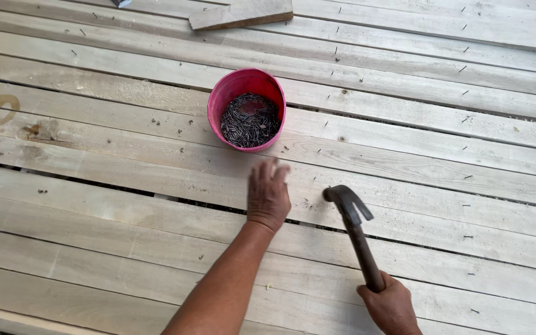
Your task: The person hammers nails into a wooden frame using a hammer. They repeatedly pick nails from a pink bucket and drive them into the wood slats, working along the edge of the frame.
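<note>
Head camera, looking down: bare wooden planks (125,205) run across the whole frame, narrow dark gaps between them. The left hand (268,193) reaches forward, back upward, fingers blurred and loosely spread, holding nothing, just short of a pink bucket (218,102) that stands on the planks full of dark nails (250,121). The right hand (392,305), low at the frame's edge, is closed around the handle of a claw hammer (355,229); its head sits beside the left hand, over the planks. A short board offcut (241,13) lies at the top.
</note>
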Action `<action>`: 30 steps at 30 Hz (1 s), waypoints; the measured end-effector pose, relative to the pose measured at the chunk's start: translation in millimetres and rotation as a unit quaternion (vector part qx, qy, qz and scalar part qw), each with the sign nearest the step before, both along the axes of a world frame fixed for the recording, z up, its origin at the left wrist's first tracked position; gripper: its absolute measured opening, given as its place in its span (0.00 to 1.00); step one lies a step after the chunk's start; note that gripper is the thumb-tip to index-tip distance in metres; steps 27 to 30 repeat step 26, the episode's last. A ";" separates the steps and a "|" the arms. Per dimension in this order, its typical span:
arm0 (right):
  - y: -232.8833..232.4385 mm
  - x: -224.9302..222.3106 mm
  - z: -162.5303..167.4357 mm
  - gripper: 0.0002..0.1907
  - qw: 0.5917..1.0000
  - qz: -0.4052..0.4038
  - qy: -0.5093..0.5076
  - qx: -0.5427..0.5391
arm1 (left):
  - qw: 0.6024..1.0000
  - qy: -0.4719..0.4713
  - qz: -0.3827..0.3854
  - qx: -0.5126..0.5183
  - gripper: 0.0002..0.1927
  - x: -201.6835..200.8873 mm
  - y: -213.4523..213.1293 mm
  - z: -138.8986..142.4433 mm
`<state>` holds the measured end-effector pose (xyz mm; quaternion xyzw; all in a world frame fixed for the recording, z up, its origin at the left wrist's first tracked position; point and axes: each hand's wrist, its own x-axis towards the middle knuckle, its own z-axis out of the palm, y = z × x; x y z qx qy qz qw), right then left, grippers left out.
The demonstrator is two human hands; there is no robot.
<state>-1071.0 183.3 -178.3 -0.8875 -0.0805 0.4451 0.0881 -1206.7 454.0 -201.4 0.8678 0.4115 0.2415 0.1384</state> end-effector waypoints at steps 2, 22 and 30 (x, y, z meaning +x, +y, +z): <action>1.1 2.1 -3.2 0.20 0.999 -0.033 -0.012 -0.006 | 0.975 0.005 0.080 0.206 0.26 -6.8 23.3 18.0; 8.7 6.0 -14.9 0.13 0.997 -0.054 -0.055 -0.008 | 0.950 0.178 0.053 -0.249 0.20 -13.2 81.0 72.8; 6.4 4.6 -19.7 0.14 0.997 -0.040 -0.064 -0.016 | 0.913 0.285 0.069 -0.283 0.24 14.9 91.8 28.5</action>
